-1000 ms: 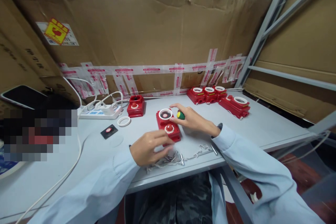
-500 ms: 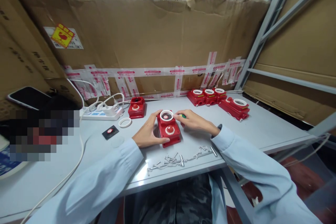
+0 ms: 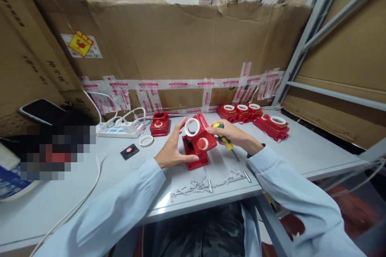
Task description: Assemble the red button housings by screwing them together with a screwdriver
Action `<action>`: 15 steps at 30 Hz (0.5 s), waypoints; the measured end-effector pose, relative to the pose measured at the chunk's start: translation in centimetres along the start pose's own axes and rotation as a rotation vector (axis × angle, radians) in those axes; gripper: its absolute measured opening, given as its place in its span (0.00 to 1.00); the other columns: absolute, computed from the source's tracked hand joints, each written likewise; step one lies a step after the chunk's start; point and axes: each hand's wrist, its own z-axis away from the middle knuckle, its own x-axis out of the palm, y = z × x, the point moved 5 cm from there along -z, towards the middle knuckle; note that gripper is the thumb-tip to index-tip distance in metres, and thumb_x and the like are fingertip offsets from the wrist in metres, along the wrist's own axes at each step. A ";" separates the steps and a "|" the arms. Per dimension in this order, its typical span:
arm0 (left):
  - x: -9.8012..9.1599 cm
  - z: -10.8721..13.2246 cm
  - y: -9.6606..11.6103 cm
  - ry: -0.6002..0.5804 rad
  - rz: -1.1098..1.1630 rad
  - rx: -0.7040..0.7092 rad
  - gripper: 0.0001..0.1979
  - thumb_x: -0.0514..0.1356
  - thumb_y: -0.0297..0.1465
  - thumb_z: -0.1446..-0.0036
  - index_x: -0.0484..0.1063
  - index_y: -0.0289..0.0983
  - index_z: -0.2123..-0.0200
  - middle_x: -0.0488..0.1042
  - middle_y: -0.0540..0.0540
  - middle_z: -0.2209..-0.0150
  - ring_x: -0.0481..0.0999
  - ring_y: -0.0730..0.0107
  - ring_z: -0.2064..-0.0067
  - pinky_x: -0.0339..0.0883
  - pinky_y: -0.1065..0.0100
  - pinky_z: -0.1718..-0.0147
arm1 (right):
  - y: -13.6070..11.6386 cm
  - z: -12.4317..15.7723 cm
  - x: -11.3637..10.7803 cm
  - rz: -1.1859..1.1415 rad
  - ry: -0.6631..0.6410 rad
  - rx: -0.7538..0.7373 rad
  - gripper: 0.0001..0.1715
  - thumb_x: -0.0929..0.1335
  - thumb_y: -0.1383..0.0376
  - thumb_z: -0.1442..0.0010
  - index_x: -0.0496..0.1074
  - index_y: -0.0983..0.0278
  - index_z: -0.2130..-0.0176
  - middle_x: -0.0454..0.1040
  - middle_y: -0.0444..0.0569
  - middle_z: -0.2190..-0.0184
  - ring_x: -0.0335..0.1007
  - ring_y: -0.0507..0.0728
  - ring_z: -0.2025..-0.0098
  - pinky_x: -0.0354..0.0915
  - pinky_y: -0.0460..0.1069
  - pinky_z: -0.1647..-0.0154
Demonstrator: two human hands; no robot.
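Holding screwdriver (image 3: 228,144) and tilted red lid (image 3: 208,145) with right hand (image 3: 233,132), mid-frame. Left hand (image 3: 171,150) curled beside lid, grip unclear. Lid looks already off red base (image 3: 197,164) on counter (image 3: 268,158); loose screws (image 3: 197,184), lower middle, not fitted.

On the cardboard (image 3: 169,44): a white label (image 3: 95,47) reading "LM2" (rest unclear) and a yellow broken-glass sticker (image 3: 80,43)

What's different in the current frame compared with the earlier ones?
The red cover has been raised and tilted off its base. The left hand has moved from over the screws to the cover's left side. The right hand still holds the screwdriver, now turned so its shaft shows. The loose white ring stayed put.
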 end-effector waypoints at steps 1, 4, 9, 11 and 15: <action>0.0 0.0 -0.2 -0.008 -0.015 -0.004 0.58 0.70 0.42 0.60 0.36 0.43 0.35 0.44 0.37 0.34 0.49 0.47 0.35 0.50 0.49 0.39 | -0.4 0.1 -0.4 -0.041 0.016 -0.027 0.21 0.72 0.53 0.53 0.64 0.65 0.75 0.60 0.37 0.85 0.53 0.44 0.86 0.48 0.39 0.90; 0.0 -0.3 -0.8 -0.014 -0.104 -0.036 0.45 0.65 0.41 0.50 0.42 0.42 0.36 0.50 0.37 0.36 0.53 0.51 0.36 0.53 0.50 0.41 | -1.2 0.5 -2.2 -0.152 0.114 -0.114 0.21 0.73 0.54 0.54 0.62 0.65 0.76 0.61 0.38 0.84 0.55 0.44 0.85 0.48 0.39 0.91; 0.8 -1.0 -1.2 -0.104 -0.193 -0.054 0.21 0.57 0.39 0.42 0.64 0.40 0.46 0.69 0.41 0.47 0.69 0.58 0.47 0.62 0.56 0.47 | -1.1 0.6 -4.4 -0.183 0.216 -0.150 0.20 0.73 0.54 0.54 0.63 0.64 0.75 0.61 0.39 0.84 0.54 0.45 0.84 0.49 0.39 0.91; 1.0 -1.2 -1.2 -0.115 -0.173 -0.054 0.17 0.57 0.38 0.41 0.68 0.39 0.49 0.74 0.42 0.54 0.74 0.61 0.53 0.66 0.59 0.53 | -0.9 0.5 -4.4 -0.182 0.220 -0.122 0.21 0.74 0.55 0.56 0.63 0.64 0.76 0.60 0.38 0.84 0.55 0.45 0.84 0.49 0.39 0.91; 0.3 -1.6 -0.6 -0.032 -0.124 -0.040 0.16 0.58 0.37 0.42 0.70 0.37 0.52 0.75 0.42 0.55 0.74 0.63 0.55 0.67 0.62 0.53 | -0.9 0.5 -4.0 -0.170 0.197 -0.093 0.20 0.73 0.56 0.54 0.61 0.65 0.77 0.59 0.38 0.84 0.54 0.44 0.85 0.49 0.39 0.91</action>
